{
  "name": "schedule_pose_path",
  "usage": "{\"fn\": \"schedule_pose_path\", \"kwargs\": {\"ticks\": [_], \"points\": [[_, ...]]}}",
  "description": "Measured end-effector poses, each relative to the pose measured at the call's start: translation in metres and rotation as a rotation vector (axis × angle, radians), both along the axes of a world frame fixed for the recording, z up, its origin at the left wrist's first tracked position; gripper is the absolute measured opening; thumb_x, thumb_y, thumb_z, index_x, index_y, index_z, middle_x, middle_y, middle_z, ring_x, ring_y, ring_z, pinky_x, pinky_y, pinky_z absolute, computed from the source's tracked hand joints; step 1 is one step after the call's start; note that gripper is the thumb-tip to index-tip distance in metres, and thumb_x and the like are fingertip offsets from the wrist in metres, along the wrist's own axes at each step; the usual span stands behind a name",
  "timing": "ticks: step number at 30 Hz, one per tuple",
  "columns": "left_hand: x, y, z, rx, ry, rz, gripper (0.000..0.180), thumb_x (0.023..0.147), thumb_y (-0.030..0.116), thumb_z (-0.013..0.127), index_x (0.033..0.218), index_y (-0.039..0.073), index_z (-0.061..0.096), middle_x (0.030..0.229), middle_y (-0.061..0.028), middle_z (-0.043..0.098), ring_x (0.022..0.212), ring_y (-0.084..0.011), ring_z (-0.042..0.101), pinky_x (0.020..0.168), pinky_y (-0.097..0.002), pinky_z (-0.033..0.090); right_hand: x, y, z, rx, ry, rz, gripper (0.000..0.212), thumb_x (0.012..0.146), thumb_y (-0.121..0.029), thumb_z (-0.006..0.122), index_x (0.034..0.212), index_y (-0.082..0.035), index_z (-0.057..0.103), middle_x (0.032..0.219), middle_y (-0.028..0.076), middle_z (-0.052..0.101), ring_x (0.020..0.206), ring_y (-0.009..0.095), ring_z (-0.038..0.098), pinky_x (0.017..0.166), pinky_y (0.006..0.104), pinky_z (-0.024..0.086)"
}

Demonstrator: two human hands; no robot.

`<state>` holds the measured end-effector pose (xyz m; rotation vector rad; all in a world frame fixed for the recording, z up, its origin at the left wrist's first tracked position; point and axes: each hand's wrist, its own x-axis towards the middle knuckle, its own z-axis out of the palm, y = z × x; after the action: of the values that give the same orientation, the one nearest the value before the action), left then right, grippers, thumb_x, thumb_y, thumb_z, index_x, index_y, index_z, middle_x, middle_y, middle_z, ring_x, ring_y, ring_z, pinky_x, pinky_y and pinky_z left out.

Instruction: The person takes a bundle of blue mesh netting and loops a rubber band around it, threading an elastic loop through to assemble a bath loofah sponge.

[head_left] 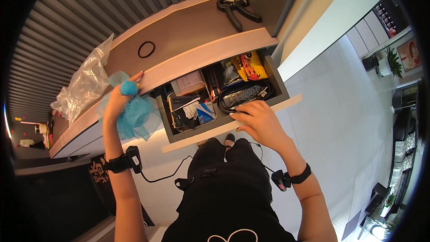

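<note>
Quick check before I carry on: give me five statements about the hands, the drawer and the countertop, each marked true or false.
1. The left hand holds light-blue mesh fabric. True.
2. The drawer is pushed fully shut. False: the drawer is pulled open, showing its contents.
3. A thin black ring lies on the countertop. True.
4. The yellow packet is in the right hand. False: the yellow packet lies in the drawer; the right hand is at the drawer's front edge.
5. The black spring clamp lies left of the black ring. False: the black spring clamp is to the ring's right.
</note>
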<state>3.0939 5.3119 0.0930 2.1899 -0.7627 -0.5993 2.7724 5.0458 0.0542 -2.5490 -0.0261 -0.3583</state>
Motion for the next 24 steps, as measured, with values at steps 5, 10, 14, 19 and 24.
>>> {"fn": "schedule_pose_path", "kwargs": {"ticks": [5,10,14,19,24], "points": [[0.000,0.002,-0.004,-0.109,0.057,-0.026,0.042,0.084,0.007,0.055,0.126,0.011,0.057,0.116,0.0010,0.063,0.088,-0.0063,0.052,0.080,-0.0201,0.042,0.006,-0.002,-0.002,0.032,-0.021,-0.003,0.036,0.069,-0.013,0.072,0.104,-0.008,0.064,0.102,0.008,0.058,0.101,0.025,0.051,0.091,0.0378,0.038],[-0.004,0.006,0.002,-0.156,0.057,-0.012,0.040,0.085,0.006,0.054,0.125,0.008,0.058,0.105,-0.0016,0.064,0.082,-0.0061,0.052,0.075,-0.0211,0.043,0.021,-0.001,-0.002,0.160,-0.052,-0.108,0.034,0.066,-0.009,0.074,0.097,-0.003,0.061,0.098,0.010,0.049,0.097,0.031,0.046,0.087,0.0381,0.039],[-0.007,0.026,0.029,-0.186,0.105,0.017,0.028,0.082,0.004,0.054,0.108,0.003,0.064,0.090,-0.0031,0.063,0.075,-0.0080,0.053,0.069,-0.0231,0.045,0.034,0.003,-0.001,0.070,-0.119,-0.198,0.030,0.063,-0.006,0.075,0.085,-0.003,0.055,0.092,0.010,0.048,0.092,0.030,0.046,0.081,0.0397,0.037],[-0.023,0.051,0.068,-0.387,0.125,0.095,0.004,0.077,0.005,0.058,0.080,0.003,0.058,0.079,-0.0041,0.058,0.073,-0.0132,0.053,0.067,-0.0248,0.044,0.058,0.005,0.002,-0.100,-0.211,-0.306,0.032,0.060,-0.009,0.076,0.085,-0.004,0.056,0.088,0.009,0.048,0.088,0.029,0.046,0.079,0.0393,0.036],[-0.025,0.078,0.067,-0.370,0.084,0.080,0.004,0.076,0.006,0.059,0.077,0.004,0.056,0.077,-0.0042,0.056,0.073,-0.0137,0.052,0.067,-0.0257,0.042,0.091,0.019,0.011,-0.182,-0.245,-0.398,0.022,0.068,-0.006,0.073,0.080,-0.004,0.054,0.085,0.009,0.048,0.085,0.029,0.046,0.076,0.0390,0.037]]}}
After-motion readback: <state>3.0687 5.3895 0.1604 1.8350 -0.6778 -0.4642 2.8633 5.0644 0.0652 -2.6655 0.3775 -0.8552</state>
